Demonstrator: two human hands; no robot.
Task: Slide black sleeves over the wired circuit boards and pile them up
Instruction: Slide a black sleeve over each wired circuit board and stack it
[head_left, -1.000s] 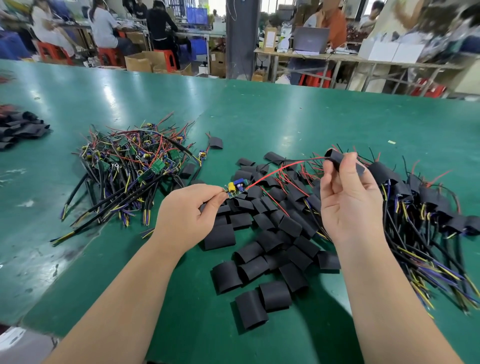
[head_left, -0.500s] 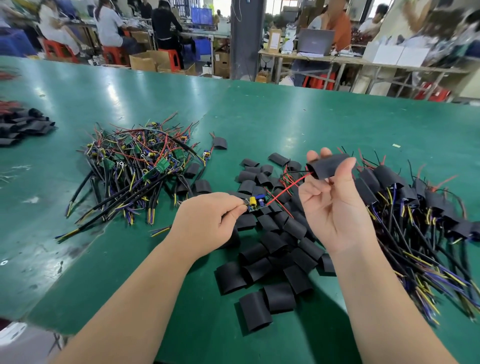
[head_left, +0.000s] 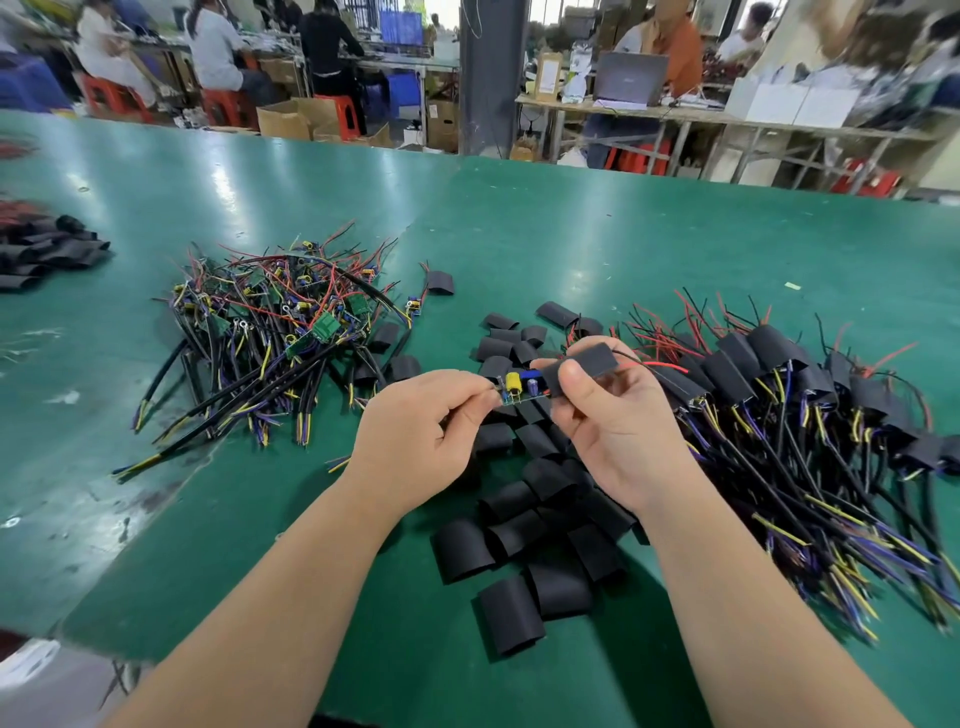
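My left hand (head_left: 421, 436) pinches the end of a small circuit board (head_left: 519, 387) with a yellow capacitor. My right hand (head_left: 613, 431) holds a black sleeve (head_left: 584, 366) at the board's other end, with the board's red and black wires coming out of the sleeve to the right. Below the hands lie several loose black sleeves (head_left: 530, 525). A heap of bare wired boards (head_left: 291, 332) sits to the left. A pile of sleeved boards (head_left: 810, 405) lies to the right.
The green table (head_left: 571, 234) stretches ahead. More black sleeves (head_left: 41, 249) lie at the far left edge. One sleeved piece (head_left: 439, 283) lies alone beyond the bare heap. People sit at benches in the background.
My right hand brought the sleeve down and left along the red wire until it reached the board's end. My left hand rose slightly with the board.
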